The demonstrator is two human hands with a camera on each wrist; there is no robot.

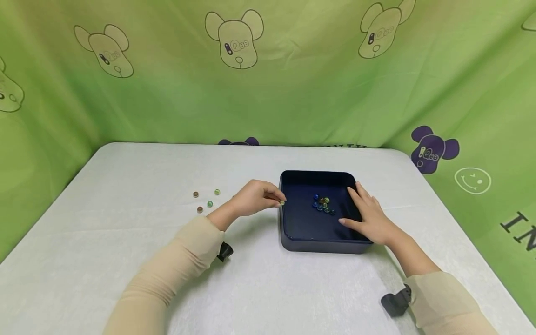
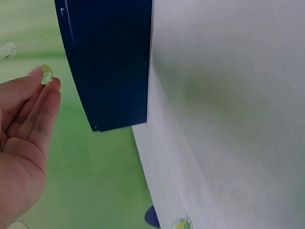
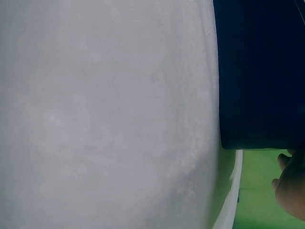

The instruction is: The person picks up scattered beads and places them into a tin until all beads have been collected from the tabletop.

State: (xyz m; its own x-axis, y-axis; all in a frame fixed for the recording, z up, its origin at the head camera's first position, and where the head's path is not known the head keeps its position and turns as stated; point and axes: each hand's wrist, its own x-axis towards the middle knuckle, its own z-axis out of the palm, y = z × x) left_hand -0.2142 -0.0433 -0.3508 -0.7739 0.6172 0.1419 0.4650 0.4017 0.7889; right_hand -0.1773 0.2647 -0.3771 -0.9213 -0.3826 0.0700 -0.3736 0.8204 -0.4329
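My left hand [image 1: 255, 199] pinches a clear marble with a yellow-green tint [image 2: 45, 75] between thumb and fingertips. It is right at the left rim of a dark blue square box [image 1: 322, 246]. Over the box's right wall lies my right hand [image 1: 370, 218], its fingers fairly straight and spread, with thumb and index finger reaching over the inside. Several glass marbles [image 1: 320, 207], blue, green and brownish, sit grouped on the box floor. In the right wrist view only part of the right hand [image 3: 293, 188] shows, beside the box's dark wall.
Left of the box, several loose marbles lie on the white-covered table [image 1: 259, 288], among them a green marble [image 1: 210, 204] and a brown marble [image 1: 199, 209]. Green printed cloth [image 1: 293, 102] hangs behind. Each wrist carries a small black camera [image 1: 395, 302].
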